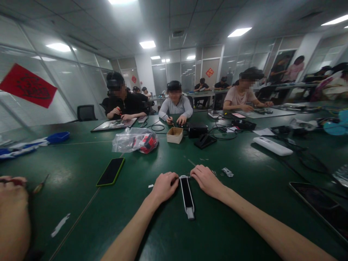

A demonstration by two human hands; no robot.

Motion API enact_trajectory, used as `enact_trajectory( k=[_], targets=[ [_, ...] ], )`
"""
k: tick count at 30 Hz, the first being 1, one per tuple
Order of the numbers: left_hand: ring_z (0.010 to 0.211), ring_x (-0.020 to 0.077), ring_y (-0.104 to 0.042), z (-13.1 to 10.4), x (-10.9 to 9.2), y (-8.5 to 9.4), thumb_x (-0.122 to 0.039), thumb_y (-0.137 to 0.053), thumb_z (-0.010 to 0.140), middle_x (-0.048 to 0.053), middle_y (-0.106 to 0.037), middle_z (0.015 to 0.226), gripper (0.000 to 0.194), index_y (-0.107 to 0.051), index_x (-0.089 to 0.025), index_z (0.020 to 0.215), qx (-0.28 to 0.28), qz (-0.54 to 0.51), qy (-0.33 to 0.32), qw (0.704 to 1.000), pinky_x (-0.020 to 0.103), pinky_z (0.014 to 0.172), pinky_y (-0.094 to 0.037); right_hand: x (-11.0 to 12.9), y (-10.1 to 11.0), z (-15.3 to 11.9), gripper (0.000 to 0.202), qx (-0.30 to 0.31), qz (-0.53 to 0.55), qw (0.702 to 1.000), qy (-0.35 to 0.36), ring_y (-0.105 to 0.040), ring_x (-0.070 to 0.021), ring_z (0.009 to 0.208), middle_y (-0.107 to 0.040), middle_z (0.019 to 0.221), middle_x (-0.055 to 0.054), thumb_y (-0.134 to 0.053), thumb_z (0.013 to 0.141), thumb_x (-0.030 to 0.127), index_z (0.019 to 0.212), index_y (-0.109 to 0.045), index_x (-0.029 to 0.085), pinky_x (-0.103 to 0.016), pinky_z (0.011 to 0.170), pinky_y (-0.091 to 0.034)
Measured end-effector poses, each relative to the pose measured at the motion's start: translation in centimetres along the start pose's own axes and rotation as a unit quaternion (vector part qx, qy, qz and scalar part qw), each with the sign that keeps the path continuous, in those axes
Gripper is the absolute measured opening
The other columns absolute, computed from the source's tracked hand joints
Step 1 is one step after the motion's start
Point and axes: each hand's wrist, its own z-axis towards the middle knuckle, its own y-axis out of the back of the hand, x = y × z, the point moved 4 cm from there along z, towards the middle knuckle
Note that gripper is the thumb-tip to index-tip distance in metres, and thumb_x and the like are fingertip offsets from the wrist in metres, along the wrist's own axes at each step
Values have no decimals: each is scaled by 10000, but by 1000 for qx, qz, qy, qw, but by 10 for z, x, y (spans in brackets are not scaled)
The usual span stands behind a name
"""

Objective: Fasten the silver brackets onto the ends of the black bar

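Note:
A slim white device with a long black face (187,194) lies on the green table (168,239), its far end between my two hands. At its upper left, my left hand (164,185) has curled fingers close together; what they hold, if anything, is too small to tell. My right hand (206,180) rests by the upper right corner, fingers bent and pressed together around something too small to make out. Small metal parts (227,172) lie right of my right hand. A white scrap (150,186) sits left of my left hand.
A green-edged phone (111,172) lies to the left, near another person's hand (12,203). Farther back are a plastic bag (135,140), a small box (174,135) and black devices (197,130). A white case (272,146) and a tablet (320,206) lie right.

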Motion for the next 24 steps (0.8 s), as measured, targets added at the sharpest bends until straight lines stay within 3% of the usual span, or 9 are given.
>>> enact_trajectory(
  k=[17,24],
  targets=[
    [744,153,-580,0,0,0,-250,-447,879,13,-640,798,171,-610,-201,893,2,7,-3,1000,255,688,-383,1,-1,0,245,12,-21,1000,-7,-530,-176,833,-617,915,-68,-355,935,230,926,-595,179,-315,712,-415],
    [727,149,-571,0,-1,1,-261,-444,881,13,-632,790,175,-606,-197,886,1,4,-4,1000,256,668,-380,6,5,-2,159,-1,-49,999,-2,-528,-179,801,-617,888,-69,-425,888,202,915,-578,166,-308,685,-400]
  ],
)
